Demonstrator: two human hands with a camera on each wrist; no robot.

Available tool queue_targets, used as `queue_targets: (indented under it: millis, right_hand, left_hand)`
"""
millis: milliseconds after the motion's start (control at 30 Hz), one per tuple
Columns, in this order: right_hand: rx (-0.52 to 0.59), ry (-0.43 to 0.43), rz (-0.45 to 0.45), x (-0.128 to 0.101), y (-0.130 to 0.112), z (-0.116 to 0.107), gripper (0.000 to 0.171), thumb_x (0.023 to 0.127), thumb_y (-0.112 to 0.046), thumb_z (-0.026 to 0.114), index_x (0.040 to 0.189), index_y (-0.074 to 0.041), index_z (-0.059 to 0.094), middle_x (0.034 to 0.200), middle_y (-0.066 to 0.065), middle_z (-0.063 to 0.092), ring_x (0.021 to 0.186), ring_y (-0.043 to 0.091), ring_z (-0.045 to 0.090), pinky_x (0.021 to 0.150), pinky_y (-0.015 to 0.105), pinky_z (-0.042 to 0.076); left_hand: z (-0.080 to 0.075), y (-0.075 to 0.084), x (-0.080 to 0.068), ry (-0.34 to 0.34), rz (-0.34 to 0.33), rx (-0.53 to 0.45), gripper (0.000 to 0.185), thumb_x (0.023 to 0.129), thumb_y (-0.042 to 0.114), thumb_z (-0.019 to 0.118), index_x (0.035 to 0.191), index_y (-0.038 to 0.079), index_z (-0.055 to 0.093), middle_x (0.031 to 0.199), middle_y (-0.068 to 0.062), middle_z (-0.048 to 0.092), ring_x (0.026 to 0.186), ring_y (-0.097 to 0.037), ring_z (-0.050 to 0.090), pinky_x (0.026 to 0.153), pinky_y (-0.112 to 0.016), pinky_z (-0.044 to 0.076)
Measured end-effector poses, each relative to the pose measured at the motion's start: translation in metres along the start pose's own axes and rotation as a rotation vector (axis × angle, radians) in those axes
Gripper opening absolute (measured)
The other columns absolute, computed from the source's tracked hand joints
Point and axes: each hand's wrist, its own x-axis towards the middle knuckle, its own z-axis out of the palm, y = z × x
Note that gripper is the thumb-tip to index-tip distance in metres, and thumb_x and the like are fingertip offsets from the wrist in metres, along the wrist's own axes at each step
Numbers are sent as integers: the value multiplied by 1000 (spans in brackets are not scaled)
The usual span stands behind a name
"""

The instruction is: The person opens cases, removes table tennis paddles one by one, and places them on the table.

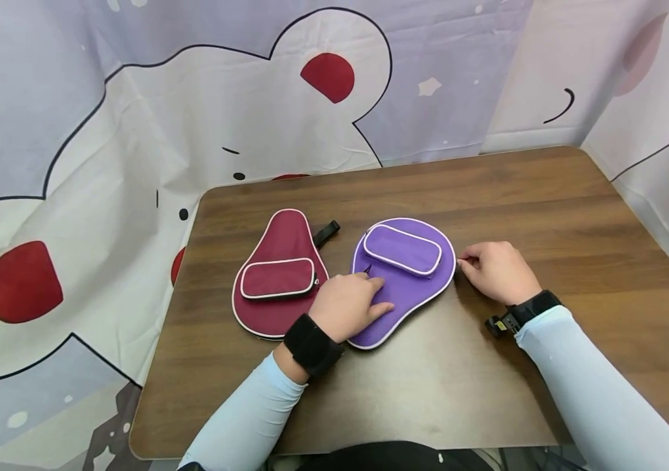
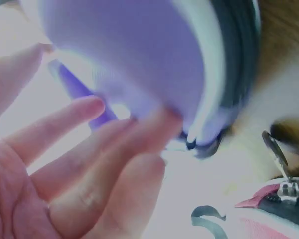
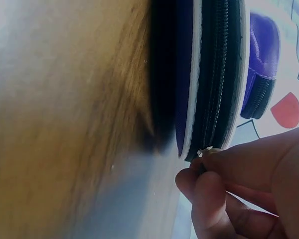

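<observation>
Right hand [image 1: 499, 269] pinches what looks like the zipper pull [image 3: 205, 152] at the edge of the purple paddle case [image 1: 395, 288] lying mid-table [image 1: 487, 392]. Left hand [image 1: 348, 304] presses flat, fingers relaxed, on its cover. Just beside lies a maroon case [image 1: 278, 271].

Brown wooden table [image 1: 546, 216] before a cartoon-printed fabric backdrop [image 1: 134, 98].

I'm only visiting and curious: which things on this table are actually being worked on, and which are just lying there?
In use:
- purple paddle case, flat on the table
- its zipper pull, pinched by the right hand
- left hand, resting on the case

Lying about:
- maroon paddle case, untouched beside it
- wooden table
- cartoon-print cloth behind
</observation>
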Motion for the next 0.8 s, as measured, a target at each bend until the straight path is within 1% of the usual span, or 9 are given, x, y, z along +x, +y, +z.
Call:
queue_targets:
  millis: [100, 167, 333, 400, 500, 567, 633, 700, 800]
  right_hand:
    - [-3, -2, 8, 7, 0, 3, 13, 100, -13, 76, 103, -4, 85, 88, 8, 78, 78, 26, 71, 73, 53, 57]
    - [-1, -6, 18, 12, -1, 5, 14, 101, -15, 76, 104, -4, 85, 90, 10, 79, 80, 29, 72, 75, 55, 57]
    - [12, -18, 27, 23, -2, 11, 15, 102, -15, 75, 105, -4, 85, 95, 13, 80, 86, 34, 75, 80, 58, 57]
    - [15, -20, 25, 26, -2, 11, 14, 101, -14, 75, 105, -4, 85, 96, 14, 80, 87, 35, 75, 81, 58, 57]
    - [20, -24, 23, 29, -1, 12, 14, 101, -13, 74, 105, -4, 85, 95, 14, 80, 87, 35, 75, 81, 59, 57]
    - [22, -26, 27, 29, -1, 14, 14, 101, -12, 74, 104, -4, 85, 94, 13, 80, 86, 35, 75, 81, 58, 57]
    - [23, -25, 29, 29, -1, 15, 14, 101, -12, 74, 104, -4, 85, 93, 13, 80, 85, 34, 75, 80, 58, 57]
    - [23, -17, 27, 28, -1, 15, 13, 100, -12, 75, 104, -5, 85, 93, 12, 80, 85, 34, 75, 80, 58, 57]
    - [27, -5, 15, 27, -3, 14, 12, 100, -12, 76, 104, -5, 85, 94, 12, 80, 86, 33, 75, 80, 57, 58]
  left_hand:
    - [-5, -8, -2, -21, 42, -103, 35, 102, 53, 76, 118, 22, 79, 93, 4, 75, 81, -20, 73, 71, -40, 58]
    - [-5, -13, -1, 3, 46, -199, 32, 102, 46, 80, 123, 22, 80, 97, 6, 79, 84, -16, 75, 73, -37, 59]
    - [-3, -28, 10, 244, 10, -357, 37, 98, 29, 86, 131, 13, 78, 116, 0, 80, 105, -16, 75, 92, -36, 60]
    - [-1, -33, 19, 286, 1, -372, 50, 96, 29, 89, 140, 12, 73, 134, -7, 74, 123, -23, 70, 106, -40, 55]
    - [4, -39, 31, 192, -9, -371, 74, 92, 38, 92, 156, 15, 62, 161, -11, 56, 150, -29, 51, 120, -48, 45]
    - [11, -41, 37, 112, -11, -358, 83, 92, 43, 91, 162, 17, 55, 170, -11, 46, 159, -31, 40, 126, -49, 37]
    - [16, -43, 40, 73, -11, -343, 85, 94, 44, 89, 164, 17, 52, 170, -10, 45, 161, -31, 35, 128, -47, 34]
    - [22, -44, 42, 89, -9, -326, 80, 96, 42, 87, 163, 16, 53, 165, -9, 51, 158, -31, 40, 128, -41, 32]
    - [25, -45, 42, 144, -14, -277, 71, 99, 36, 85, 160, 14, 57, 154, -7, 60, 147, -29, 51, 124, -38, 38]
